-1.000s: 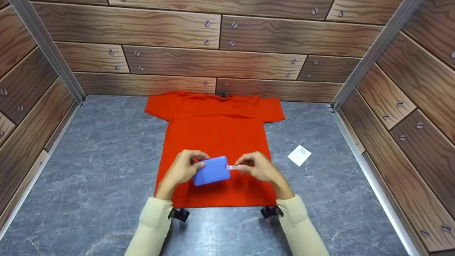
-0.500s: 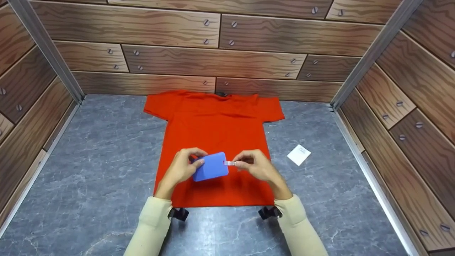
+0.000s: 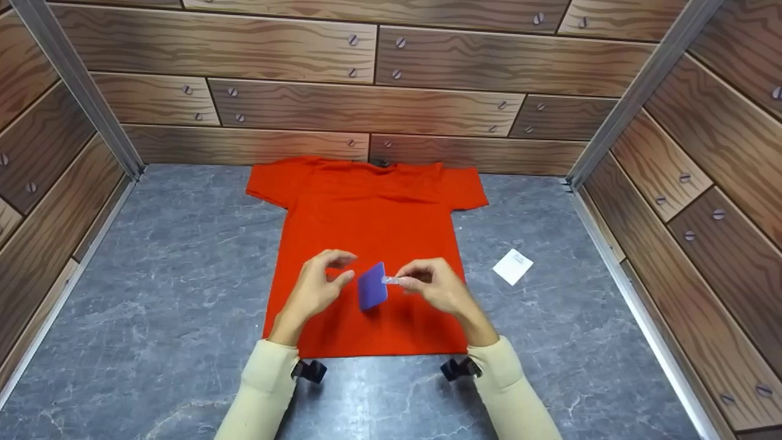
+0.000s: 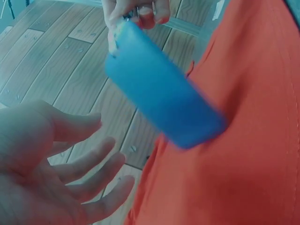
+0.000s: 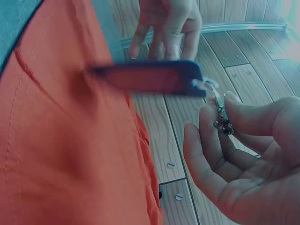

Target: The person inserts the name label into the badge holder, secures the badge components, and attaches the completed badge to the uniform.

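Note:
A blue badge holder hangs over the orange-red T-shirt, swung partly edge-on in the head view. My right hand pinches its clear strap and metal clip between thumb and forefinger. In the right wrist view the badge holder's other face shows a transparent window with red seen through it. My left hand is just left of the badge holder, fingers spread and holding nothing. The left wrist view shows a gap between those fingers and the blurred blue panel.
A small white square card with faint print lies on the grey marbled surface, right of the shirt. The shirt lies spread with its collar near the back wood-patterned wall. Similar walls stand left and right.
My left hand has let go of the badge holder and drawn slightly away. The badge holder has turned on its strap from face-on to nearly edge-on. My right hand keeps its pinch.

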Available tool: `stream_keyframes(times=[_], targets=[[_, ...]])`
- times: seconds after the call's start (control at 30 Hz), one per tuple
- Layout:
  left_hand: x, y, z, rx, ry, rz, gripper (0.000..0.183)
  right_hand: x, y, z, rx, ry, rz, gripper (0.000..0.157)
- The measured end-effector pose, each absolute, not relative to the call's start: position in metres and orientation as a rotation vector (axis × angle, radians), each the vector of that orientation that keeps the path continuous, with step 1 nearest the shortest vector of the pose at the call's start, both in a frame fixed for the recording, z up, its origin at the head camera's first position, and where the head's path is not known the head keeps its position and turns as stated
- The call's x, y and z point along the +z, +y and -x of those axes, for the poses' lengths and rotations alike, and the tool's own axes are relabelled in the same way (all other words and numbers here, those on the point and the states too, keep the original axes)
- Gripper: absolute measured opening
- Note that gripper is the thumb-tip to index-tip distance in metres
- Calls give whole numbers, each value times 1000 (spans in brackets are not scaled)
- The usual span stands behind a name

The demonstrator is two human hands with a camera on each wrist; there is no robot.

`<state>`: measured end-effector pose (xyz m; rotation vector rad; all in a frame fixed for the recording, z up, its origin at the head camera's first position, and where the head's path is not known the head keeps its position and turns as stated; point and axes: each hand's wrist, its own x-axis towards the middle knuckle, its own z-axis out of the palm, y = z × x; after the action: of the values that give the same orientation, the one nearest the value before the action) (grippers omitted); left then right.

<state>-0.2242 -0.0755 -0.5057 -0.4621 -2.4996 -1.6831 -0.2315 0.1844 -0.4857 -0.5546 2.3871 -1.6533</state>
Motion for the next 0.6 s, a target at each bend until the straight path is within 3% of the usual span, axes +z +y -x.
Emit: stream_keyframes(times=[0.6], targets=[[-495, -52, 212, -1596, -2490, 556, 19, -488, 173, 227, -1689, 2407, 608, 13]])
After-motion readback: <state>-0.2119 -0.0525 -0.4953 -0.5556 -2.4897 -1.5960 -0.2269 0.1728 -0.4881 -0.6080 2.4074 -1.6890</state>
